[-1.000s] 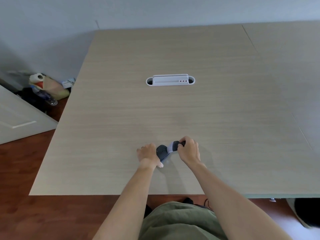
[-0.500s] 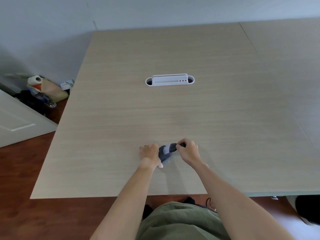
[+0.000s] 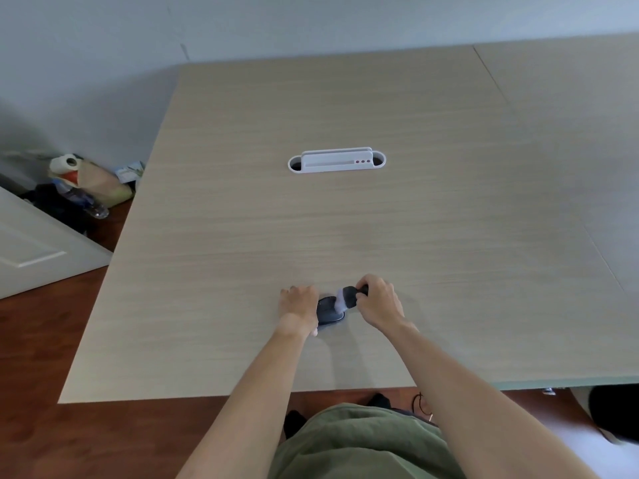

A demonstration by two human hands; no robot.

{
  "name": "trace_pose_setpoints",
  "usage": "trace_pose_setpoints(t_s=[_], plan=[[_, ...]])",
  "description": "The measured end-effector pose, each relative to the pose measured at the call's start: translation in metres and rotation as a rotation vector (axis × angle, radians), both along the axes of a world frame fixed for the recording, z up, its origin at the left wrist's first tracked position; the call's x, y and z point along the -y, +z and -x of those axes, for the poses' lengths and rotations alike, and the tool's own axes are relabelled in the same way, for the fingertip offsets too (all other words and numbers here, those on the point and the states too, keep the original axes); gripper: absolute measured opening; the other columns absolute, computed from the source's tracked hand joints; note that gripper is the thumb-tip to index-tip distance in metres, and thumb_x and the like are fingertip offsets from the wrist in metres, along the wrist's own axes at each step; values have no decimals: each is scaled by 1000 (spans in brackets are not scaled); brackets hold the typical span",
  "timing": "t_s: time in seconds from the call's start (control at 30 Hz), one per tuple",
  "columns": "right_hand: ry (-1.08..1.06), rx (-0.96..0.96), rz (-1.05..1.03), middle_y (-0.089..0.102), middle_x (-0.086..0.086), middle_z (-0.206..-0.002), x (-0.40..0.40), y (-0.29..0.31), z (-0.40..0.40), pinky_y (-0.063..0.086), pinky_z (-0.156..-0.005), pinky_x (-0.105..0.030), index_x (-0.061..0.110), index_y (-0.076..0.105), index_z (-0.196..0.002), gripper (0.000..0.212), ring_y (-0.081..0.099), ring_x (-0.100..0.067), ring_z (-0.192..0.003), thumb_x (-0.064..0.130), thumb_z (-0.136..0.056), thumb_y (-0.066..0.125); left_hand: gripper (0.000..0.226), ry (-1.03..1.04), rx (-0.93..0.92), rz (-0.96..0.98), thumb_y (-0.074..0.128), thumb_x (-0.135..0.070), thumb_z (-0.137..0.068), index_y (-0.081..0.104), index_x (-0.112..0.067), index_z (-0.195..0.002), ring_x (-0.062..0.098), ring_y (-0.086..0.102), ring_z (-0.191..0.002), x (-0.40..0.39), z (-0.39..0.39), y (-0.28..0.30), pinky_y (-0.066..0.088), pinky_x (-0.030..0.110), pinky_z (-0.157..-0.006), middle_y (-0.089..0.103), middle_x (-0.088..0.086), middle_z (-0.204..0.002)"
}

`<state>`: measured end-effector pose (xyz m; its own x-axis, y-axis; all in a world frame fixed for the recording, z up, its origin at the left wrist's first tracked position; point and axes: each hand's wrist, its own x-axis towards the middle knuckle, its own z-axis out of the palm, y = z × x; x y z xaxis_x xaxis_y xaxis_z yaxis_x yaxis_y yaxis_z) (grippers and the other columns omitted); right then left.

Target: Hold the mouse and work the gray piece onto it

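Near the front edge of the pale wooden table (image 3: 242, 236), the person's left hand (image 3: 299, 307) curls its grip against the left side of a dark oval object (image 3: 328, 311) lying flat there, though the hand hides that side, so I cannot tell how firmly it holds. The right hand (image 3: 378, 302) has its fingers closed tight round the dark handle of a small brush (image 3: 347, 296), whose pale bristle end touches the oval's top; what the oval is stays hard to make out. Far across the table sits a white slotted holder (image 3: 336, 160), and clutter (image 3: 83, 188) on the floor at left is partly cut off.
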<state>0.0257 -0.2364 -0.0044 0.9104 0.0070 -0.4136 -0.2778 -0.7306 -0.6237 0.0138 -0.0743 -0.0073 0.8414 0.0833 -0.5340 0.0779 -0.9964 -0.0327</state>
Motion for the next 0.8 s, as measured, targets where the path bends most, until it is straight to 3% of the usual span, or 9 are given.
trace_pose_setpoints(t_s=[0.07,0.13,0.23,0.37,0.47,0.57,0.7,0.8], plan=[[-67,37,25,62,-5,-99,2,3,-2,42,-68,-32,11,63,-100,23,59,-29,-90,5,-83,48,66,10,-2,14,91,-29,-60,56,-19,-115,24,61,-110,-1,0,-1,41,33,-90,65,3,-115],[-106,51,-83,64,-5,-93,0,5,-3,43,-67,-30,10,65,-96,24,58,-27,-87,3,-81,48,65,22,-1,27,91,-30,-60,57,-19,-114,24,61,-111,-2,0,-2,41,33,-89,65,2,-115],[-67,-45,-190,64,-3,-86,-3,8,-2,42,-63,-23,8,69,-94,26,57,-23,-86,0,-79,50,67,37,8,47,92,-30,-60,57,-19,-115,24,60,-111,-3,0,-3,41,32,-89,65,2,-116],[-89,-25,52,62,-6,-98,-1,8,3,45,-68,-33,10,64,-101,27,60,-31,-90,3,-81,46,65,53,17,72,92,-30,-59,58,-20,-113,24,61,-108,-3,2,-2,41,32,-87,65,1,-114],[-139,24,-69,64,-6,-95,-1,5,2,46,-70,-33,9,65,-100,27,59,-28,-90,3,-82,46,62,67,30,85,91,-28,-58,58,-20,-110,24,61,-105,-3,4,-2,41,32,-84,65,1,-111],[-58,-18,-137,65,-4,-90,-3,2,5,43,-71,-29,10,68,-97,23,60,-27,-89,3,-83,52,61,84,36,104,91,-27,-57,58,-19,-109,25,62,-104,-5,6,-3,43,33,-84,65,2,-110],[-7,74,190,63,-8,-102,-1,2,10,46,-80,-38,11,61,-105,24,60,-33,-94,5,-87,47,66,96,34,127,91,-26,-59,58,-23,-116,23,60,-109,-6,7,-4,43,33,-87,62,0,-115],[-47,134,8,66,-8,-97,-5,2,9,50,-76,-41,9,64,-101,19,61,-31,-90,5,-87,50,68,109,31,146,91,-24,-60,57,-23,-119,23,58,-111,-8,7,-6,42,34,-89,61,0,-118]])
